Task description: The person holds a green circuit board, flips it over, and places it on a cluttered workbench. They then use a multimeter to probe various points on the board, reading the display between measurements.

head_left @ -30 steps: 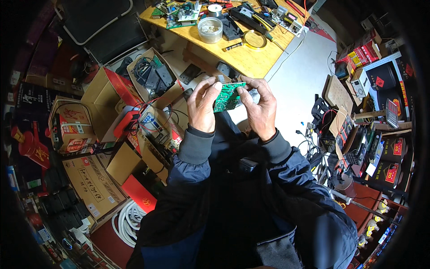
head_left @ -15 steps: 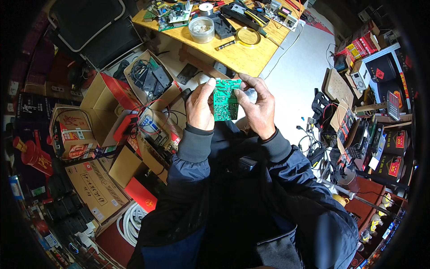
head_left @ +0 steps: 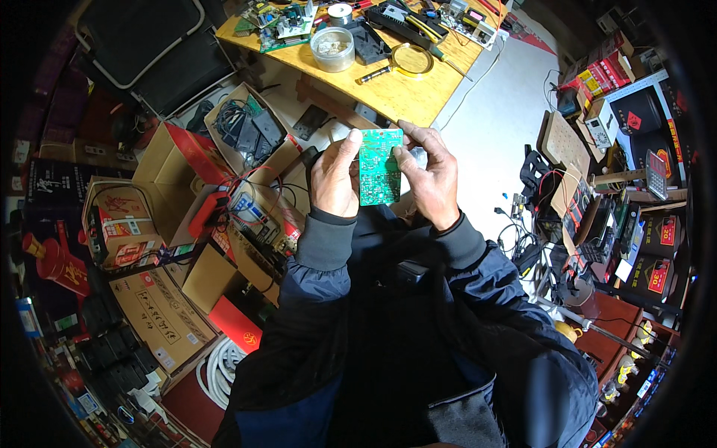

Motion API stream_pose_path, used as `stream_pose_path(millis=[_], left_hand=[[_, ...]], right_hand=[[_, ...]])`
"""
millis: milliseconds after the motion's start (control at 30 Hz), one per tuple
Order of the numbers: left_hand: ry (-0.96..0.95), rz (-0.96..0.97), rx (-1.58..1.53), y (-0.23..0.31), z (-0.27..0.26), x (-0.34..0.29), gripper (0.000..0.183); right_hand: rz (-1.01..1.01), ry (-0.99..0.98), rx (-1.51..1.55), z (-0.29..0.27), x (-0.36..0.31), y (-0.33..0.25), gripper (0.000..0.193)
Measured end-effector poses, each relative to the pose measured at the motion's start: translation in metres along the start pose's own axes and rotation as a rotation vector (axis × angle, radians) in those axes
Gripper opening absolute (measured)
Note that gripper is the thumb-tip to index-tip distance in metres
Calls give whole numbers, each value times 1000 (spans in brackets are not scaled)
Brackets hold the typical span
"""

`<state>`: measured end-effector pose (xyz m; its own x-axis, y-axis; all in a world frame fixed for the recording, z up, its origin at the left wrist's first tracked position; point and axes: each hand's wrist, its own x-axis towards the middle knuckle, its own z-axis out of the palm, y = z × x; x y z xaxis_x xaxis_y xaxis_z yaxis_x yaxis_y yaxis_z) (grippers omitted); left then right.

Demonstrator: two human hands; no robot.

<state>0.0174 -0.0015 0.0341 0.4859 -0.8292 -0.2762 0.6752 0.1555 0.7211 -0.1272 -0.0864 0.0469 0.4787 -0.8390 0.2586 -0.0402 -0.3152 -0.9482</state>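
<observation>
A green circuit board [head_left: 380, 168] is held up in front of me between both hands, its solder side facing me. My left hand [head_left: 335, 175] grips the left edge, thumb up along the side and the other fingers hidden behind it. On the right edge, my right hand [head_left: 431, 173] pinches the board, thumb on its face near the upper right and index finger curled at the top corner. What lies on the board's underside is hidden.
Ahead stands a yellow wooden table [head_left: 396, 101] with a magnifying glass [head_left: 411, 60], a clear round tub [head_left: 332, 49], circuit boards and hand tools. Opened cartons, one with black adapters [head_left: 250, 134], crowd the left. Tangled cables [head_left: 517, 231] and boxes lie on the right.
The circuit board has tilted slightly, so its face shows taller and catches more light. Both hands keep their hold in nearly the same place.
</observation>
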Motion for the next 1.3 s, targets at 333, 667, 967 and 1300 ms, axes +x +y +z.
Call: stream_pose_path(millis=[333,667,967,1300], left_hand=[[-36,68,-6,1,7,-1,30],[-1,161,109,1,5,-2,28],[-48,78,10,5,7,-6,29],[-132,0,6,-3,7,7,32]], right_hand=[[31,47,79,0,1,6,38],[75,66,160,0,1,12,32],[92,85,207,4,0,11,30],[183,77,237,-5,7,12,31]])
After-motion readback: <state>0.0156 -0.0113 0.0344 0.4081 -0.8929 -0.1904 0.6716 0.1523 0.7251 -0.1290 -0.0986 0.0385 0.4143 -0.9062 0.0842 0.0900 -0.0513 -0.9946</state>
